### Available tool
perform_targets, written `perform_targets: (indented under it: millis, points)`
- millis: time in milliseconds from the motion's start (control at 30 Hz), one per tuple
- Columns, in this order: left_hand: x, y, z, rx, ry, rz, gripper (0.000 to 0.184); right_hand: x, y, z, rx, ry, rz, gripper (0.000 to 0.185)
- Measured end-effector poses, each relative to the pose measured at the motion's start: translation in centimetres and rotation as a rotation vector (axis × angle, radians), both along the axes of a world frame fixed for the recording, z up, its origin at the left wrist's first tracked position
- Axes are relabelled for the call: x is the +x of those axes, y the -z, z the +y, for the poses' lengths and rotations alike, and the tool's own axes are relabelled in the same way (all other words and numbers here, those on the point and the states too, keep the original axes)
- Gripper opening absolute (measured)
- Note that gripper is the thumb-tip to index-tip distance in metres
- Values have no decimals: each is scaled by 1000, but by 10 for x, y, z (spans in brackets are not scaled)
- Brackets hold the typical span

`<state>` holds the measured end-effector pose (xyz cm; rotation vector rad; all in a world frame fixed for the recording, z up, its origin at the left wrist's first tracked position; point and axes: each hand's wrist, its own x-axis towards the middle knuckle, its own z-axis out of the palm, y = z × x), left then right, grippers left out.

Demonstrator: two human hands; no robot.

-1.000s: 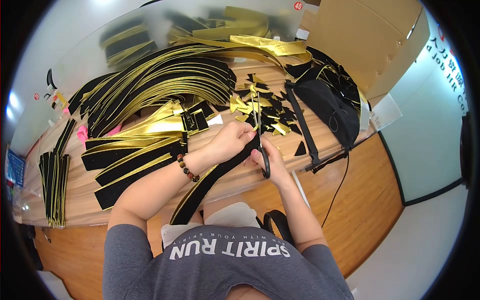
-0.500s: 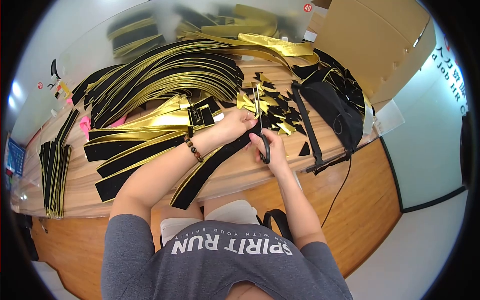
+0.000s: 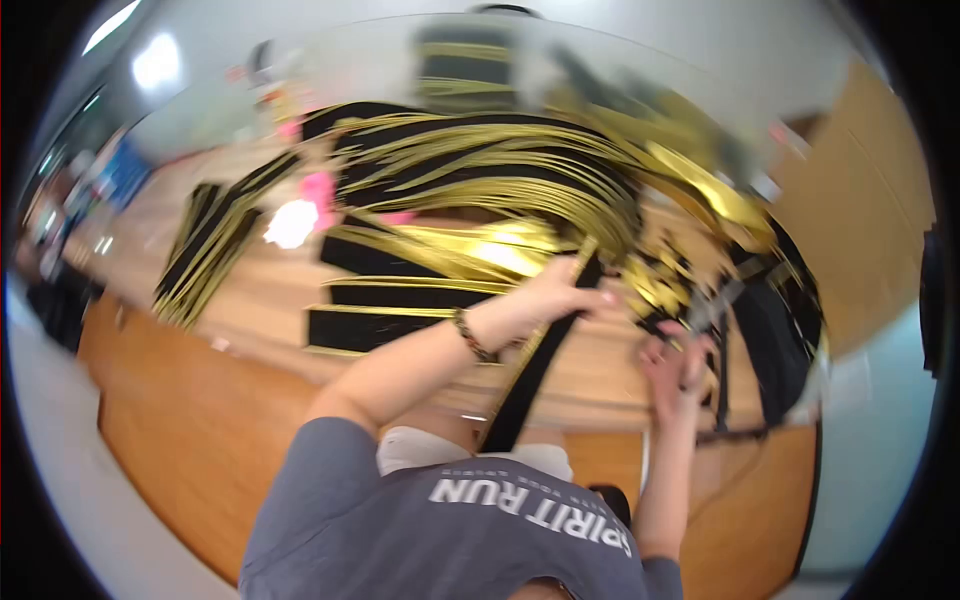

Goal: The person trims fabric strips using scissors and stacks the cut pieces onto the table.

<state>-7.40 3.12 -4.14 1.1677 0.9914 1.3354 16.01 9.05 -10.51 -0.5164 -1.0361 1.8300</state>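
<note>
My left hand (image 3: 552,292) is closed on a black ribbon strip with gold edging (image 3: 530,385). The strip slants from above my fingers down towards my lap. To the right and apart from it, my right hand (image 3: 678,368) holds a pair of scissors (image 3: 714,306), whose blades point up and away from me. Motion blurs the scissors, so how far the blades are apart cannot be made out. Beyond my right hand lies a scatter of small black and gold offcuts (image 3: 655,285).
A thick bundle of black and gold strips (image 3: 480,160) spans the back of the table. More strips lie flat (image 3: 400,295) left of my hands, and a smaller bunch (image 3: 215,245) sits farther left. At right are a black bag (image 3: 770,340) and a cardboard box (image 3: 850,190).
The view has swung left. My hands have drawn apart: the left hand keeps a strip, now hanging more steeply, while the right hand has moved the scissors away from it.
</note>
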Motion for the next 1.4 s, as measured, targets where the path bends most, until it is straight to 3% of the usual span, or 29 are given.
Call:
perform_targets:
  millis: [33, 100, 167, 267, 300, 367, 500, 567, 633, 667, 700, 767, 800, 833, 867, 933, 1033, 1133, 1200, 1300, 1400]
  points:
    - [-18, -2, -14, -52, 72, -83, 31, -3, 6, 1, -8, 38, 3, 54]
    - [-47, -36, -61, 93, -69, -219, 33, -6, -2, -5, -75, -27, 0, 52]
    - [-90, -68, -112, 258, -349, -133, 31, -9, 5, -4, -37, 17, -23, 51]
    - [-160, -91, -191, 577, -522, -419, 45, -11, 3, -3, 0, 40, -71, 48]
    - [-200, -86, -215, 556, -694, -581, 49, -13, 3, -3, 0, 40, -56, 48]
    - [-253, -80, -253, 847, -1047, -419, 47, -13, 5, -2, 16, 44, -64, 48]
    - [-414, -18, -317, 1023, -1350, -567, 43, -11, 10, 1, -17, 102, -72, 46]
    - [-469, 21, -334, 869, -1420, -866, 42, -8, 15, 4, -19, 94, -101, 46]
    - [-487, 51, -353, 429, -1559, -1003, 42, -9, 11, 0, 7, 102, -134, 44]
    - [-495, 61, -357, 326, -1744, -923, 41, -8, 15, 3, 8, 120, -134, 43]
    - [-449, 42, -345, 617, -1764, -668, 45, -6, 19, 5, 8, 141, -136, 42]
    - [-393, 15, -323, 463, -2186, -79, 50, -1, 30, 16, 14, 113, -178, 42]
    - [-393, 27, -309, 419, -2284, 272, 48, 0, 29, 15, 13, 60, -141, 42]
    - [-342, 3, -288, 401, -2009, 481, 31, 5, 33, 23, 27, -13, -142, 42]
    - [-295, -15, -268, 334, -1676, 452, 18, -6, 19, 9, 43, 16, -154, 42]
    - [-220, -26, -237, 197, -1141, 473, 12, -9, 15, 10, -12, 68, -269, 37]
    - [-162, -7, -198, 281, -580, 1243, 18, -12, 13, 9, -7, 80, -315, 32]
    - [-132, 18, -170, 322, -458, 1392, 34, -13, 9, 2, 30, 89, -309, 34]
    - [-125, 25, -164, 125, -364, 1568, 48, -14, 3, -4, 42, 88, -304, 35]
    - [-120, 15, -158, 25, -270, 1586, 53, -10, 0, -9, 55, 117, -318, 33]
    - [-120, 17, -153, 115, -264, 1547, 51, -7, 1, -11, 80, 113, -329, 33]
